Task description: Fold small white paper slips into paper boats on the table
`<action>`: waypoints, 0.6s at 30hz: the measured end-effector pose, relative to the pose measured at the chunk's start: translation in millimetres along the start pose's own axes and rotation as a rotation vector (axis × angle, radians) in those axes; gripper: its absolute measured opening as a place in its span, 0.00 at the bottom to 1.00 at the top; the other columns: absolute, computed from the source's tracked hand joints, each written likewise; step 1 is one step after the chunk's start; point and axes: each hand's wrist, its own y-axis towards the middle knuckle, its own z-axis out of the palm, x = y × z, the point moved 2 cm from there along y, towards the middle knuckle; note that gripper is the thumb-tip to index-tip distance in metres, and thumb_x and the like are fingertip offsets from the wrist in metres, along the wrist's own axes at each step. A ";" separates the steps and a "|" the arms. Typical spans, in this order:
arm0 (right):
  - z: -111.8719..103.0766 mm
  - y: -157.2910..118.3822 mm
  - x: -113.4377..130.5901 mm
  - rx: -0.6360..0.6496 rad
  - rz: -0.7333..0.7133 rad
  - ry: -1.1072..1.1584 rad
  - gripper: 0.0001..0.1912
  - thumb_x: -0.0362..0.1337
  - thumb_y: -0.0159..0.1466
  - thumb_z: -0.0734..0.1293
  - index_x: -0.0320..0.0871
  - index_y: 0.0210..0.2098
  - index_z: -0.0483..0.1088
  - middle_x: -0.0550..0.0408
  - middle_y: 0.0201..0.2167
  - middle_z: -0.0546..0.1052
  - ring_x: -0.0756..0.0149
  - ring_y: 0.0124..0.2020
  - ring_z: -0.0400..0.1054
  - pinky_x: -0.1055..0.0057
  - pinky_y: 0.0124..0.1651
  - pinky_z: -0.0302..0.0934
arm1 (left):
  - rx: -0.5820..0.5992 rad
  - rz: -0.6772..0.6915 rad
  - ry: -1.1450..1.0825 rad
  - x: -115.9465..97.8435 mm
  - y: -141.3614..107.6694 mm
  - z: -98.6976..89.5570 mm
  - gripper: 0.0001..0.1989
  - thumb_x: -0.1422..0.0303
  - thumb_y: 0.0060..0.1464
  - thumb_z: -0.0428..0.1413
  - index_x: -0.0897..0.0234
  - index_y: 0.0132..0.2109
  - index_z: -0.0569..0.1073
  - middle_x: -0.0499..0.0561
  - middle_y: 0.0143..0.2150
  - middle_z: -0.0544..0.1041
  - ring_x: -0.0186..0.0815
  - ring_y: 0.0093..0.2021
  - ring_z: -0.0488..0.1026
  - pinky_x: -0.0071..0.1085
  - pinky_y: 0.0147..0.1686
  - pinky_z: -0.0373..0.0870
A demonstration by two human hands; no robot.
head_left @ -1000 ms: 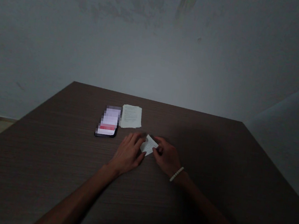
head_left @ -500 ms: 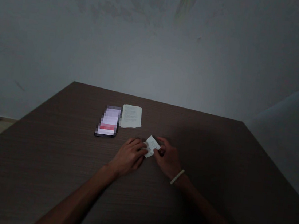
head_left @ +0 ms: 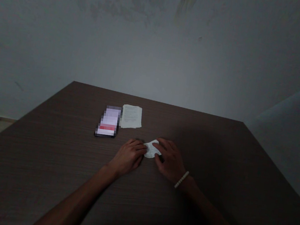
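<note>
A small piece of printed paper (head_left: 150,151) lies low over the table between my two hands, its lower edge curved. My left hand (head_left: 128,156) has its fingers together and closed on the paper's left side, its thumb mostly hidden underneath. From the other side my right hand (head_left: 171,161) holds the paper's right part, with curved fingers over the top and the thumb near the lower corner. A pale beaded bracelet (head_left: 181,179) circles my right wrist.
Behind my left hand a phone (head_left: 109,120) with a lit, blurred screen lies on the dark wooden table (head_left: 60,145). Right beside it sits a stack of printed paper pieces (head_left: 131,116). A stained grey wall (head_left: 156,61) stands beyond the table's far edge.
The paper has turned from a tilted, corner-up pose to a flatter, curved one. My right hand has shifted its fingers over the paper's top. My left hand has hardly moved.
</note>
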 end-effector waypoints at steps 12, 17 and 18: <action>8.1 -4.3 -4.1 0.103 -0.007 0.032 0.09 0.33 0.63 0.66 0.45 0.43 0.74 0.51 0.43 0.75 0.59 0.46 0.65 0.58 0.52 0.61 | -0.001 -0.033 -0.006 1.7 0.2 1.4 0.14 0.77 0.51 0.52 0.67 0.45 0.74 0.57 0.47 0.78 0.46 0.52 0.71 0.46 0.52 0.66; 8.2 -4.1 -3.6 0.082 0.009 0.051 0.12 0.33 0.62 0.66 0.44 0.45 0.73 0.50 0.43 0.73 0.59 0.46 0.64 0.59 0.51 0.61 | -0.011 -0.024 -0.024 1.8 -0.2 0.6 0.13 0.76 0.51 0.52 0.67 0.44 0.75 0.56 0.47 0.78 0.46 0.52 0.71 0.46 0.51 0.66; 8.0 -4.3 -3.4 0.085 0.017 0.051 0.12 0.33 0.62 0.66 0.45 0.46 0.73 0.50 0.44 0.73 0.59 0.46 0.64 0.59 0.51 0.61 | -0.014 -0.020 -0.029 1.9 -0.5 0.5 0.13 0.77 0.51 0.52 0.67 0.43 0.75 0.56 0.48 0.78 0.46 0.52 0.71 0.46 0.51 0.66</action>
